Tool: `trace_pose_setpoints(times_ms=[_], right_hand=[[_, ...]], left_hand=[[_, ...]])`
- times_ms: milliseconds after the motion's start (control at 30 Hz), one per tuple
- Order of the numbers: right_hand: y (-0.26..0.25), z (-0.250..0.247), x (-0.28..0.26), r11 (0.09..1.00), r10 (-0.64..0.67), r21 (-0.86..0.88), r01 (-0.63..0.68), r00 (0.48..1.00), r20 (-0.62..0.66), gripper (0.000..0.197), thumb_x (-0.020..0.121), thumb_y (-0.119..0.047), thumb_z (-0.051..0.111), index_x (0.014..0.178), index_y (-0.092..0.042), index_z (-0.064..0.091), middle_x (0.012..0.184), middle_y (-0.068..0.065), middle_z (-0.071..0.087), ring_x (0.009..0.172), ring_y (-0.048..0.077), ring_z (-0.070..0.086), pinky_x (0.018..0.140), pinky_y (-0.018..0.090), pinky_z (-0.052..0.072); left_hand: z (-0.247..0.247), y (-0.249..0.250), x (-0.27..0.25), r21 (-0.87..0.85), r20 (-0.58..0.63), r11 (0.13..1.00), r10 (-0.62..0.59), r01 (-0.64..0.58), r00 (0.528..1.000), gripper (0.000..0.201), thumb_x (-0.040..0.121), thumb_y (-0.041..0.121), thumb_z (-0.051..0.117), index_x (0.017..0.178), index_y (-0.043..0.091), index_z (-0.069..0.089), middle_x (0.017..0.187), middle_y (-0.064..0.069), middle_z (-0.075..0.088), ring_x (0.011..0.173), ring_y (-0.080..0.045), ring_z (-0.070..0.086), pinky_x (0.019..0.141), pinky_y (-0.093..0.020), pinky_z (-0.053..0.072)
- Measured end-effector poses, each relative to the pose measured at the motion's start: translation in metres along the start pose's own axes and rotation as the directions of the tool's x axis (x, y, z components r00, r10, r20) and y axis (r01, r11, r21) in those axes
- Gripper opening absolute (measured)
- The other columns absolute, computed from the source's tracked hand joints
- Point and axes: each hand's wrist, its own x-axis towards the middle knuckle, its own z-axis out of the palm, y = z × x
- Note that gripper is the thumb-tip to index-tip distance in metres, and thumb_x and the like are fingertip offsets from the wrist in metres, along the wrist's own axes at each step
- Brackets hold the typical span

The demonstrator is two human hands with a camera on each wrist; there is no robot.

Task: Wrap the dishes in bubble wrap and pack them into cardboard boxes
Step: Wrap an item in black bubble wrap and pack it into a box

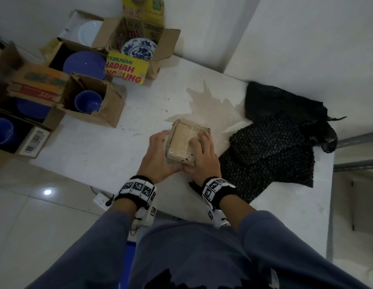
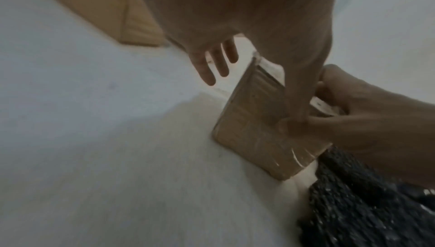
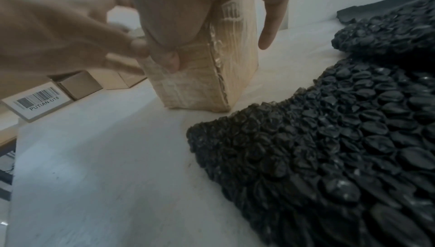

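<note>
Item in hand: a small taped cardboard box (image 1: 186, 143), standing on the white desk (image 1: 110, 147) near its front edge, gripped on both flanks. The left hand (image 1: 160, 159) curls round the box's left side and near corner; the right hand (image 1: 204, 157) wraps the right side, thumb pressed to the near face, fingers over the top. Step, by judgement: handling or positioning a box for packing; whether it is already filled cannot be told, and its taped top looks closed. The next move likely calls for opening it or setting it aside, then fetching a dish. Just right of the box, nearly touching: sheets of black bubble wrap (image 1: 271, 151), overlapping and reaching to the desk's right edge. Bare desk lies to the left of the hands and ahead of the box, with a pale stain (image 1: 210, 103) beyond it. Far left, several open cartons overhang the desk's left edge: one holds a blue bowl (image 1: 88, 101), others blue plates (image 1: 84, 64); further back a blue-and-white patterned plate (image 1: 139, 49) and a white plate (image 1: 90, 32). All dishes appear unwrapped. Reaching them means crossing the open middle without nudging the overhanging cartons.
</note>
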Motion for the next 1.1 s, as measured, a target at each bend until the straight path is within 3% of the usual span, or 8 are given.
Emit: trace_pose_setpoints(times_ms=[100, 233, 367, 467, 567, 700, 967, 1100], right_hand=[[0.003, 0.0, 0.0, 1.0, -0.003, -0.026, 0.004, 1.0, 0.024, 0.075, 0.074, -0.066, 0.065, 0.129, -0.019, 0.045, 0.151, 0.011, 0.031, 0.148, 0.029, 0.016, 0.078, 0.046, 0.058], [0.001, -0.008, 0.003, 0.999, -0.001, -0.032, 0.003, 0.998, 0.058, 0.077, 0.069, -0.053, 0.076, 0.13, -0.019, 0.044, 0.149, 0.012, 0.032, 0.145, 0.032, 0.021, 0.089, 0.047, 0.053], [-0.006, -0.016, 0.012, 0.993, 0.006, -0.119, 0.001, 0.998, 0.056, 0.094, 0.055, -0.032, 0.086, 0.134, -0.019, 0.036, 0.147, 0.017, 0.033, 0.138, 0.038, 0.03, 0.108, 0.059, 0.034], [-0.01, -0.013, 0.015, 0.981, 0.021, -0.193, 0.007, 0.989, 0.145, 0.107, 0.065, -0.026, 0.08, 0.152, -0.017, 0.018, 0.16, 0.017, 0.01, 0.148, 0.037, 0.007, 0.116, 0.062, 0.016], [-0.012, -0.003, 0.012, 0.986, 0.035, -0.164, -0.002, 0.98, 0.197, 0.104, 0.078, -0.02, 0.071, 0.156, -0.017, 0.003, 0.163, 0.015, -0.008, 0.15, 0.034, -0.009, 0.114, 0.059, 0.025], [-0.01, 0.002, 0.012, 0.994, 0.018, -0.111, 0.004, 0.982, 0.189, 0.105, 0.077, -0.015, 0.072, 0.157, -0.011, 0.004, 0.162, 0.019, -0.008, 0.149, 0.038, -0.01, 0.114, 0.053, 0.031], [0.018, -0.006, 0.07, 0.994, 0.062, -0.1, -0.048, 0.989, 0.138, 0.105, 0.073, -0.011, 0.073, 0.157, -0.01, 0.01, 0.163, 0.019, -0.005, 0.149, 0.038, -0.007, 0.12, 0.046, 0.017], [0.044, -0.016, 0.119, 0.988, 0.118, -0.11, -0.105, 0.986, 0.118, 0.104, 0.076, -0.012, 0.072, 0.157, -0.013, 0.007, 0.163, 0.016, -0.008, 0.15, 0.036, -0.009, 0.118, 0.039, 0.007]], left_hand=[[-0.004, 0.011, 0.025, 0.195, 0.218, 0.976, 0.05, -0.094, 0.975, 0.127, 0.053, 0.046, 0.091, 0.151, 0.035, 0.011, 0.154, 0.005, 0.009, 0.133, -0.022, 0.038, 0.097, -0.047, 0.05], [0.001, 0.004, 0.041, 0.306, 0.411, 0.941, 0.009, -0.148, 0.911, 0.123, 0.069, 0.044, 0.084, 0.152, 0.038, -0.006, 0.158, 0.001, -0.019, 0.144, -0.034, 0.022, 0.108, -0.05, 0.041], [0.004, 0.003, 0.036, 0.252, 0.384, 0.946, 0.098, -0.206, 0.918, 0.118, 0.074, 0.038, 0.081, 0.155, 0.029, -0.003, 0.158, -0.006, -0.02, 0.149, -0.029, 0.007, 0.117, -0.046, 0.03], [0.006, 0.002, 0.037, 0.272, 0.378, 0.939, 0.098, -0.212, 0.921, 0.118, 0.076, 0.035, 0.081, 0.156, 0.019, -0.005, 0.158, -0.01, -0.023, 0.15, -0.029, 0.0, 0.119, -0.045, 0.026], [0.005, 0.005, 0.038, 0.298, 0.422, 0.938, 0.037, -0.177, 0.906, 0.116, 0.081, 0.03, 0.077, 0.155, 0.021, -0.011, 0.156, -0.011, -0.031, 0.147, -0.032, 0.017, 0.115, -0.038, 0.032], [0.004, 0.012, 0.039, 0.339, 0.439, 0.933, -0.04, -0.124, 0.898, 0.111, 0.085, 0.027, 0.073, 0.153, 0.026, -0.014, 0.155, -0.012, -0.033, 0.128, -0.037, 0.047, 0.098, -0.029, 0.043], [0.012, 0.015, 0.109, 0.33, 0.423, 0.915, 0.078, -0.233, 0.903, 0.104, 0.087, 0.032, 0.071, 0.155, 0.027, -0.007, 0.158, -0.014, -0.025, 0.144, -0.036, 0.026, 0.104, -0.039, 0.04], [0.02, 0.025, 0.172, 0.302, 0.452, 0.911, 0.123, -0.281, 0.883, 0.105, 0.086, 0.035, 0.072, 0.155, 0.03, -0.008, 0.159, -0.009, -0.024, 0.142, -0.035, 0.029, 0.108, -0.043, 0.04]])
